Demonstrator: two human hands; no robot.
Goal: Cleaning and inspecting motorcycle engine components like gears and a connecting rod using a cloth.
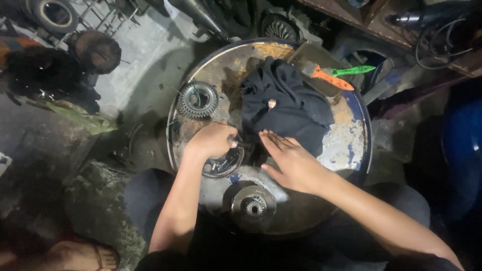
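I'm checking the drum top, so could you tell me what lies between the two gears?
In the head view, the left hand lies between the upper gear and lower gear, over a shallow dish.

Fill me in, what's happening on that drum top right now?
A person works with bare hands over a rusty round metal drum top. The left hand is closed around a small dark tool above a shallow round metal dish. The right hand lies flat, fingers touching a crumpled black cloth. A toothed steel gear sits at the far left, a smaller geared hub at the near edge, and orange and green handled tools at the far side.
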